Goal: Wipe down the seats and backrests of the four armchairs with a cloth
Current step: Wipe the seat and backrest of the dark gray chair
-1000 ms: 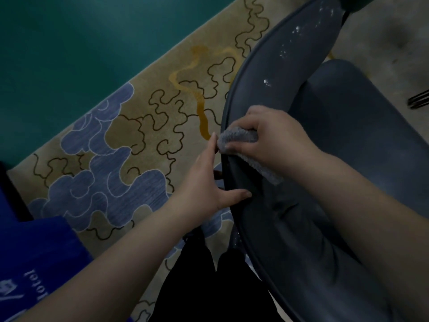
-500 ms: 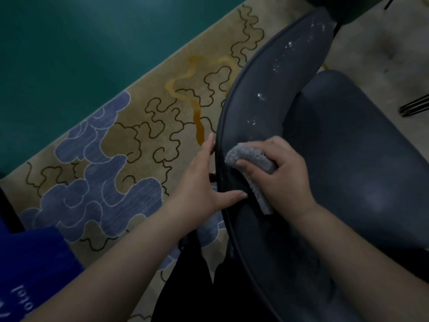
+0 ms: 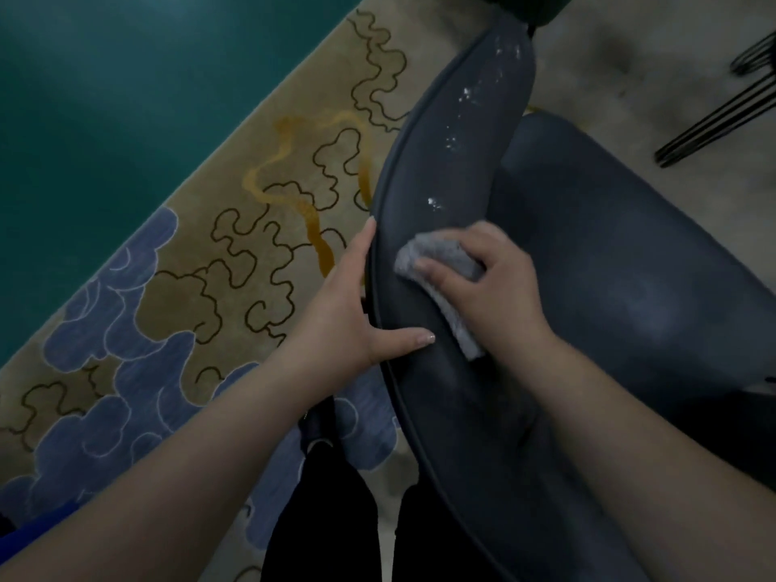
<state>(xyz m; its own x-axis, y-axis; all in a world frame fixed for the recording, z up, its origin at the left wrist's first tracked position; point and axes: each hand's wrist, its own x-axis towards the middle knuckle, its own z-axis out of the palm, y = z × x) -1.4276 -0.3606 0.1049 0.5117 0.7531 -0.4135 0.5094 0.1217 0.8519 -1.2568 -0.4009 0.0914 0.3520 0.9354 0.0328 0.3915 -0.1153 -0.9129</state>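
Observation:
A dark blue armchair fills the right half of the view, its curved backrest [image 3: 453,153] running from top centre down to the bottom, its seat [image 3: 621,254] to the right. White specks dot the upper backrest. My right hand [image 3: 491,287] grips a folded grey cloth [image 3: 441,262] and presses it against the inner face of the backrest. My left hand [image 3: 357,312] holds the backrest's rim, fingers behind the edge and thumb lying on the inner face just below the cloth.
A tan rug [image 3: 260,228] with blue cloud shapes and orange lines lies left of the chair, beside teal floor [image 3: 105,98]. Thin black metal legs [image 3: 722,115] stand at the upper right. My dark trouser legs [image 3: 327,506] are at bottom centre.
My right hand with the cloth slid from the backrest's rim down and right onto its inner face. My left hand stays on the rim.

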